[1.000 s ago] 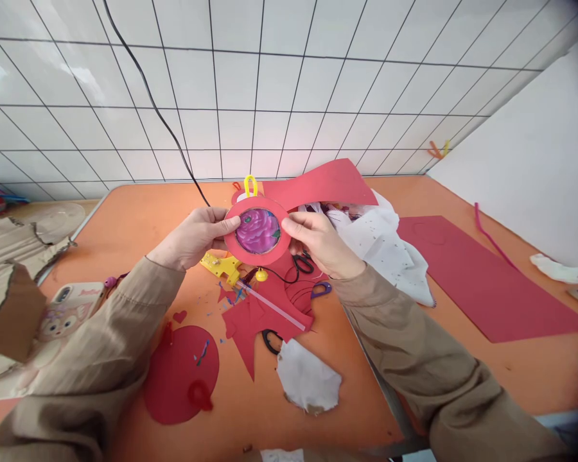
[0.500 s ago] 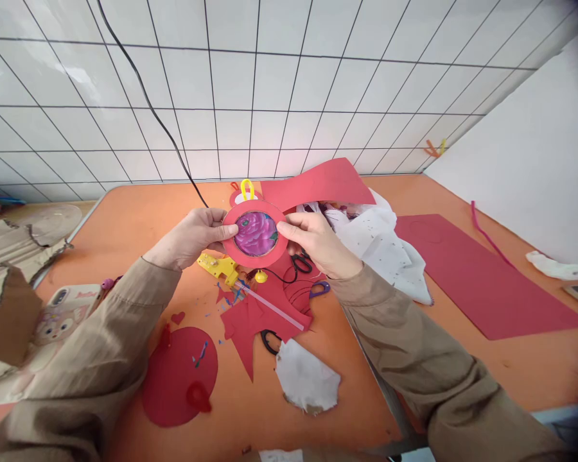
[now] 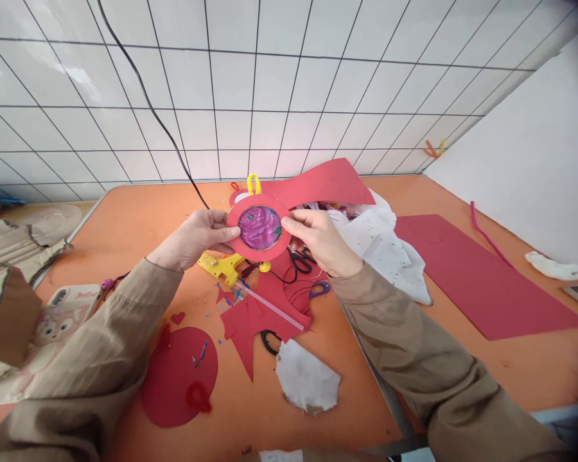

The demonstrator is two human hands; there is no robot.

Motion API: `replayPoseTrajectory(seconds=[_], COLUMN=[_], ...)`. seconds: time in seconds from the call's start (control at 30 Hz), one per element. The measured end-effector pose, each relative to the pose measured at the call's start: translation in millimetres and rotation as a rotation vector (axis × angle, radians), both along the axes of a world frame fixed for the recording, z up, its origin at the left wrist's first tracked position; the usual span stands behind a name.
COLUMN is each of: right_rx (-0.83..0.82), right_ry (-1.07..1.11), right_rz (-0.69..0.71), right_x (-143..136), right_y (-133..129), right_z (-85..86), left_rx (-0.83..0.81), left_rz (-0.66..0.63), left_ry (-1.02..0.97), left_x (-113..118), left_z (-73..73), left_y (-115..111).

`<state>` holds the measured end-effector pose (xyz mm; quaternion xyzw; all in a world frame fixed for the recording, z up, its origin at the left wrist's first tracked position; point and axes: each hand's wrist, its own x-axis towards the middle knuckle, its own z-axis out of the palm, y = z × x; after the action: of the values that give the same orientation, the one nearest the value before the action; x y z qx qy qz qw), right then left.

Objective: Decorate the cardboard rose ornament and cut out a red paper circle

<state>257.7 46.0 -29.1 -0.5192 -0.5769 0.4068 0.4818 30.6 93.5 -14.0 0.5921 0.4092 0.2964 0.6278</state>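
Observation:
A round red paper ornament [image 3: 260, 228] with a purple flower fabric centre is held up between my two hands. A yellow loop [image 3: 253, 185] stands at its top and a small yellow bell [image 3: 265, 266] hangs below. My left hand [image 3: 203, 239] pinches the left rim, thumb on the front. My right hand [image 3: 318, 236] grips the right rim the same way. Under the ornament lie a yellow glue gun [image 3: 224, 267] with a clear glue stick [image 3: 274, 308], black-handled scissors [image 3: 300, 259] and red paper scraps [image 3: 264, 321].
A red paper disc [image 3: 180, 378] and a white fabric scrap [image 3: 308, 377] lie nearer me. White cloth [image 3: 380, 244] and a large red sheet [image 3: 481, 276] are to the right. At left are torn cardboard [image 3: 7, 314] and a phone [image 3: 70, 314]. A tiled wall [image 3: 279, 83] rises behind.
The ornament has shifted slightly right and tilted in my hands, its yellow loop and bell moving right with it. Both hands keep their hold on the rim.

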Motion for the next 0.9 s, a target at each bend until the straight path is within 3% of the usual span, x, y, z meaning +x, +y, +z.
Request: replayPoseTrajectory(seconds=[0.27, 0.4, 0.63, 0.77, 0.9], right_rx=[-0.003, 0.033, 0.035, 0.202, 0.333], right_ry=[0.059, 0.221, 0.311, 0.28, 0.267], right_rz=[0.007, -0.001, 0.147, 0.177, 0.139], right_x=[-0.2, -1.8, 0.0, 1.5, 2.3], right_y=[0.3, 0.7, 2.0, -1.8, -9.9], right_z=[-0.5, -1.5, -4.5, 2.3, 12.2], left_rx=[-0.002, 0.113, 0.251, 0.277, 0.244], left_rz=[-0.04, -0.09, 0.085, 0.018, -0.086], left_ry=[-0.076, -0.174, -0.194, -0.141, 0.037], left_x=[-0.1, 6.2, 16.4, 12.9, 9.6], left_z=[0.8, 3.0, 7.7, 15.5, 19.6], left_y=[0.6, -8.0, -25.1, -29.4, -32.2])
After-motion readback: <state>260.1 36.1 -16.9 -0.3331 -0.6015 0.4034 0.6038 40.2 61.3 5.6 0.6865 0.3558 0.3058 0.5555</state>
